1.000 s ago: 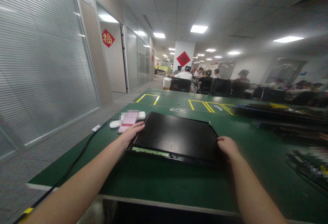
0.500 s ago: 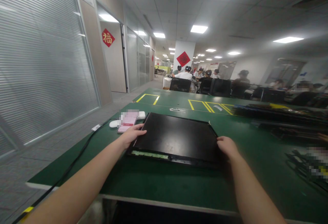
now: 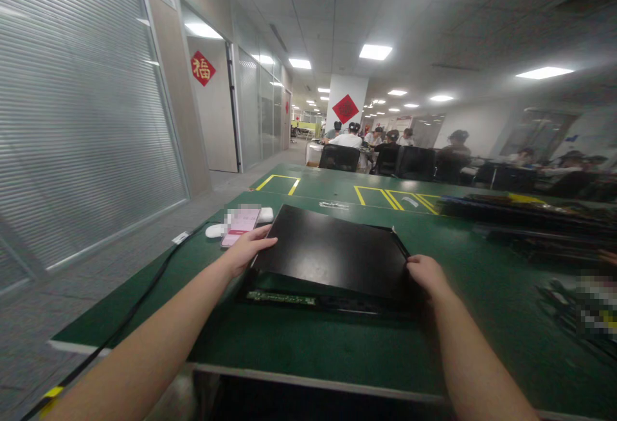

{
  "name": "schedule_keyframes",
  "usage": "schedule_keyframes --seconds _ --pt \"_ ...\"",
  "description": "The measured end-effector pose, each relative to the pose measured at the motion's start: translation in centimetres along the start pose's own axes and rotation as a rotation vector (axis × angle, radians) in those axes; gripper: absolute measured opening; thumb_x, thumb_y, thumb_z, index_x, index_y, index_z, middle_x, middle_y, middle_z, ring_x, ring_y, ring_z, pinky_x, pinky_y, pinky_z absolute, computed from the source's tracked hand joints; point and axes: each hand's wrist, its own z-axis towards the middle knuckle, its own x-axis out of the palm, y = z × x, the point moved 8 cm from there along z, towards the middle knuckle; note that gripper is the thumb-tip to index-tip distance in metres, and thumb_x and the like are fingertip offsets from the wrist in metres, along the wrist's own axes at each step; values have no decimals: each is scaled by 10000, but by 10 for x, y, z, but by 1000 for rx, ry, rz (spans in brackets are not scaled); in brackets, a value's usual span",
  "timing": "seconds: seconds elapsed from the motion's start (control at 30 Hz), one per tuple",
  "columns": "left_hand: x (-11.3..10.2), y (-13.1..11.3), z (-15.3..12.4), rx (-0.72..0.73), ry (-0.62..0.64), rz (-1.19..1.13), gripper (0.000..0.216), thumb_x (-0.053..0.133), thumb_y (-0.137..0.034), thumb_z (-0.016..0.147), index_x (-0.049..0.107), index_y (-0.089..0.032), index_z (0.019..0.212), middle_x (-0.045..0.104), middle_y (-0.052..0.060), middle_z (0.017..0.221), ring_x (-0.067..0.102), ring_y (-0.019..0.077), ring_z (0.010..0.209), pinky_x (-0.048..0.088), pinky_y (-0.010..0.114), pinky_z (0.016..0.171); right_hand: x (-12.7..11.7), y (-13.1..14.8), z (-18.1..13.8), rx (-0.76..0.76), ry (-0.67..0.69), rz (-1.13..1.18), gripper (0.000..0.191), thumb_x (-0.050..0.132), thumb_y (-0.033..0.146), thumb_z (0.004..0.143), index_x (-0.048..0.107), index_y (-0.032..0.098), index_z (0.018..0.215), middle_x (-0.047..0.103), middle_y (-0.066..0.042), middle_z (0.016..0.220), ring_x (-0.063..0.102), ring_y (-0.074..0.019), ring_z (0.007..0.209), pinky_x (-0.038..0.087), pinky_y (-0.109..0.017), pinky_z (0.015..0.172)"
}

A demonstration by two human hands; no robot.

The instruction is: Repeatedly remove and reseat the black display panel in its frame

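Note:
A dark flat LCD panel (image 3: 332,250) is tilted, its left side raised out of a black bezel frame (image 3: 357,305). My left hand (image 3: 247,249) grips the panel's left edge, thumb on top and fingers beneath. At the right side, my right hand (image 3: 424,272) is closed on the frame's edge, close to the panel's right edge; its fingertips are hidden. A green circuit strip (image 3: 280,297) shows along the near left part of the frame, and a gap is visible between it and the panel.
The green table (image 3: 308,347) holds a pink-screened phone (image 3: 240,231) and a white mouse-like object (image 3: 214,231) at left. A dark stack of parts (image 3: 511,212) and tangled cables (image 3: 559,302) lie right. A black cable (image 3: 159,273) crosses the left edge. People sit beyond.
My left hand has raised the panel's left side, opening a gap along the frame's near edge. The right hand stays nearly in place.

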Motion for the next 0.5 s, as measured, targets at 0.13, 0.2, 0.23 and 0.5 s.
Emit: schedule_keyframes --seconds 0.13,0.2,0.23,0.5 --pt "2 -4 0 59 16 -32 599 890 -254 599 714 -189 1168 777 101 1105 719 301 1061 565 382 953 0 0 1 10 15 21 386 529 209 781 753 154 1091 711 -138 1171 657 -299 1089 493 -364 914" --pt "4 -5 0 72 21 -59 616 892 -249 598 709 -178 1182 770 112 1126 708 306 1087 551 388 980 0 -2 2 20 15 60 378 539 215 782 751 158 1089 712 -131 1170 655 -298 1087 495 -366 912" --pt "4 -5 0 76 21 -68 624 890 -245 602 704 -172 1192 765 117 1140 702 309 1100 544 392 991 -1 -3 2 30 9 89 379 547 222 782 747 162 1098 713 -128 1168 656 -296 1083 497 -367 911" --pt "8 -11 -1 183 81 -109 770 875 -239 639 604 -174 1356 689 137 1301 638 333 1209 500 443 1055 -8 -11 7 85 -130 300 438 595 366 811 711 163 1181 698 -161 1180 639 -320 1123 470 -436 992"
